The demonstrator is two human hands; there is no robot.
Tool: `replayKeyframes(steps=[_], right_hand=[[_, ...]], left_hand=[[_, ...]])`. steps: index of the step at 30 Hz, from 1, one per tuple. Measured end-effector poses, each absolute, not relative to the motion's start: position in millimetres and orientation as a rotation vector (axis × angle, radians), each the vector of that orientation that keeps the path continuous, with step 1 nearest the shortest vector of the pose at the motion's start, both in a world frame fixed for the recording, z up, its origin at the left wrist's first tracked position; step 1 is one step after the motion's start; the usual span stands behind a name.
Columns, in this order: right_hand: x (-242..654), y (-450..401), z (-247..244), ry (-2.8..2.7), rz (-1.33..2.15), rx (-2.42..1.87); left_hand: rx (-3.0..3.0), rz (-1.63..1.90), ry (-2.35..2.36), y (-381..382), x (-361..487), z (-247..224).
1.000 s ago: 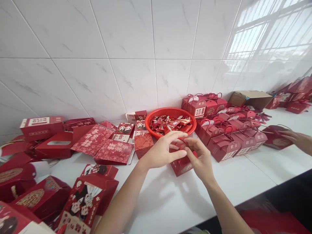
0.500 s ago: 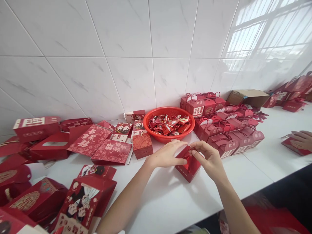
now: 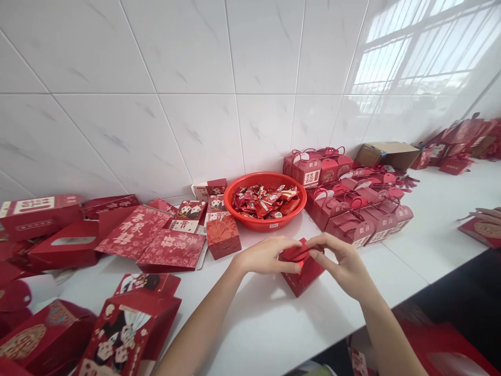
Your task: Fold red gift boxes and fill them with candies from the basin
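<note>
A small red gift box (image 3: 300, 282) stands on the white table, its top flaps folded inward between my hands. My left hand (image 3: 270, 255) grips the box's left side, thumb in front and fingers behind. Thumb and fingers of my right hand (image 3: 336, 258) pinch the flaps at the box's upper right. Just behind is a red plastic basket (image 3: 266, 224) of wrapped candies (image 3: 268, 201). An upright small patterned red box (image 3: 223, 236) sits to the left of the basket.
Closed red boxes with cord handles (image 3: 352, 214) stand in rows at right, near an open cardboard box (image 3: 395, 152). Flat and part-folded red boxes (image 3: 133, 230) cover the left. Another person's hand (image 3: 487, 222) rests on a red box (image 3: 479, 232) at the far right.
The box's top flaps, upright and apart before, now lean together over the opening. My right hand has shifted slightly with them, and the camera view has turned a little right.
</note>
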State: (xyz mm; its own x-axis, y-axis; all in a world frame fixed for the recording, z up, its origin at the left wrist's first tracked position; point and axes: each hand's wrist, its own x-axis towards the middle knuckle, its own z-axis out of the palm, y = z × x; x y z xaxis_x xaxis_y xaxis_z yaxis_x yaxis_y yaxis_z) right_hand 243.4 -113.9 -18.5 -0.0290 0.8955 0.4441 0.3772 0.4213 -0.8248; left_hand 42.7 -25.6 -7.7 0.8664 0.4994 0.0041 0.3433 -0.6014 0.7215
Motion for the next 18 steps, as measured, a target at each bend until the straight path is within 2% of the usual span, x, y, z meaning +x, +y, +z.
replayKeyframes(steps=[4, 8, 13, 18], right_hand=[[269, -122, -2, -1.464, 0.478, -1.147], [310, -131, 28, -1.262, 0.192, -1.195], [369, -131, 78, -1.012, -0.286, -1.318], [432, -115, 103, -0.876, -0.374, -1.479]], left_hand=[[2.113, 0.167, 0.639, -28, 37, -2], [2.046, 0.095, 0.688, -20, 36, -10], [1.880, 0.014, 0.761, 7, 35, -48], [1.456, 0.210, 0.857, 25, 32, -91]])
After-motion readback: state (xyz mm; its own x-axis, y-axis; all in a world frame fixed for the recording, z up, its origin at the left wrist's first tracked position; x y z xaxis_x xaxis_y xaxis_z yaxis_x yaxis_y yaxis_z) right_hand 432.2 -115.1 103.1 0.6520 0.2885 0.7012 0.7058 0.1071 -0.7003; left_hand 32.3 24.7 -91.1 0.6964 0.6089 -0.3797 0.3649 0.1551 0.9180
